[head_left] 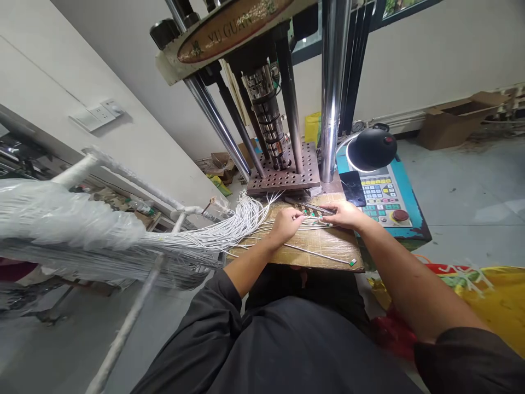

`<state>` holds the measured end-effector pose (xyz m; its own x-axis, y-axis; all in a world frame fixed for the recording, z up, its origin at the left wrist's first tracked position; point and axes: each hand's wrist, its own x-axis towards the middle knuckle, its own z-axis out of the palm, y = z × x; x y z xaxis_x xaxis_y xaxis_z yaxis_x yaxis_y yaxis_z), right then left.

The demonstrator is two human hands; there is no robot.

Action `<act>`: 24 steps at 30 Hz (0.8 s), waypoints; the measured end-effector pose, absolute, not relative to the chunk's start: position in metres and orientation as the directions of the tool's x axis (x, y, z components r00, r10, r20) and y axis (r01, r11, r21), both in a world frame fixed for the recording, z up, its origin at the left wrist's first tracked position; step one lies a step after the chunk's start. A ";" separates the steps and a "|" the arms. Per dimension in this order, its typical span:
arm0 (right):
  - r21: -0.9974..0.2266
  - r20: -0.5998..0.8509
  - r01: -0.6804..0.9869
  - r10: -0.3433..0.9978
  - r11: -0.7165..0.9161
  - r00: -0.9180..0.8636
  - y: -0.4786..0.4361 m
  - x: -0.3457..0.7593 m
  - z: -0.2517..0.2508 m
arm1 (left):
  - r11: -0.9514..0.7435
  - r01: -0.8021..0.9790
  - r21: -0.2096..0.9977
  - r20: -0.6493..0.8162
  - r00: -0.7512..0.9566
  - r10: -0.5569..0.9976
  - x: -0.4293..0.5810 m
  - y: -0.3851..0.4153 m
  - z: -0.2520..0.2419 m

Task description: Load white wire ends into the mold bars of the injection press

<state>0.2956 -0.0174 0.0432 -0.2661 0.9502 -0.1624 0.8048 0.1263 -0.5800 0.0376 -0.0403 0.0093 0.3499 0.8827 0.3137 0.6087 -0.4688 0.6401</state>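
My left hand [287,223] is closed in a pinch over the cardboard-covered work surface [332,249], its fingertips on a thin white cable [310,218]. To its right, my right hand [345,214] has its thumb and fingers drawn together near small green-tipped cable ends [314,222]; what they grip is too small to make out. A slender dark metal tool [307,204] reaches from the press base to my right fingers. Several white cables lie under and beside my hands. One cable with a green and white end [352,262] lies near the front right corner.
A press [283,175] with steel columns stands straight ahead. A big bundle of white cables [205,239] rests on a wrapped rack [141,306] at left. At right are a control panel [381,197], a black lamp [372,149], a dark phone-like slab [353,188] and yellow sacks [502,295].
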 end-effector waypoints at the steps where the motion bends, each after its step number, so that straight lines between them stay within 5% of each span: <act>1: -0.587 -0.153 0.798 0.950 0.135 -0.273 -0.018 0.296 0.043 | -0.475 0.575 0.666 0.292 0.384 0.876 0.042 -0.048 0.010; 8: -0.600 -0.193 0.796 0.952 0.076 -0.237 -0.022 0.291 0.050 | -0.674 0.630 0.387 0.384 0.554 0.738 0.050 -0.092 0.004; 12: -0.596 -0.180 0.800 0.959 0.071 -0.219 -0.022 0.289 0.053 | -0.685 0.552 0.476 0.491 0.480 0.727 0.009 -0.089 -0.008; 18: -0.572 -0.207 0.813 0.939 0.112 -0.275 -0.017 0.293 0.051 | -0.426 0.601 0.676 0.504 0.045 0.862 -0.055 -0.044 -0.003; 21: -0.459 -0.152 0.870 0.948 0.181 -0.278 -0.017 0.296 0.048 | -0.283 0.608 0.742 0.390 -0.049 0.919 -0.057 -0.005 0.013; 24: -0.258 -0.062 0.925 0.950 0.280 -0.305 -0.017 0.296 0.043 | -0.032 0.439 0.898 0.109 -0.151 0.982 -0.049 0.031 0.027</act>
<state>0.2963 -0.0171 0.0433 -0.3052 0.9503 -0.0623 0.9247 0.2800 -0.2579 -0.0491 0.0314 0.0266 -0.1514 0.9824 0.1090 0.4394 -0.0319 0.8977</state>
